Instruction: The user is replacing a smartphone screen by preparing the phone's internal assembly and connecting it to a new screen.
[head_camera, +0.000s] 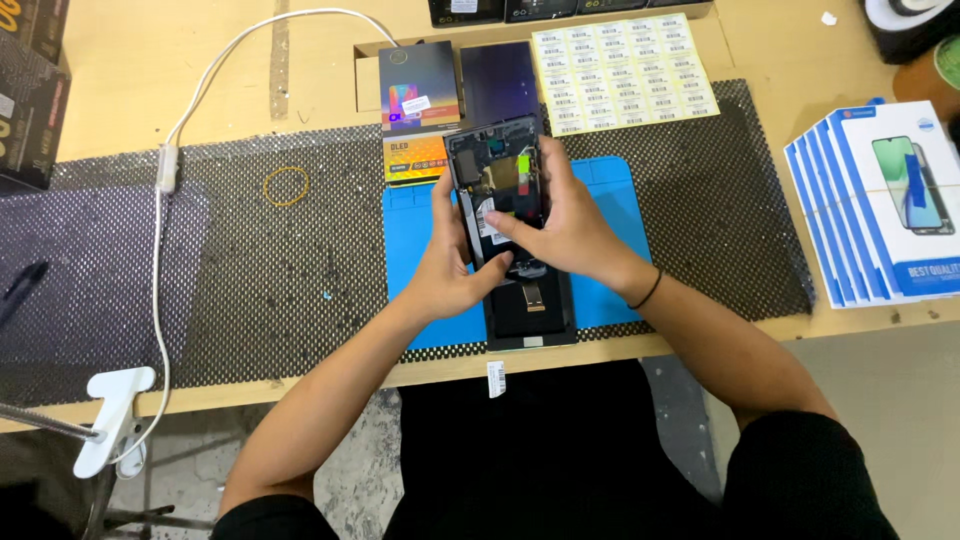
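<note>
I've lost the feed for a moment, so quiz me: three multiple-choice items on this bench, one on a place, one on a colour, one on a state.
1. Where does the rubber band lie?
A. on the black mesh mat, left of the hands
B. on the stacked boxes
C. on the floor

2. What colour is the small mat under the hands?
A. red
B. blue
C. white

3. How is the phone frame held?
A. lying untouched
B. by one hand only
C. by both hands

Answers: 1 A, it rests on the mesh mat. 2 B, blue shows either side of the frame. 3 C, the left hand and right hand both grip it.
</note>
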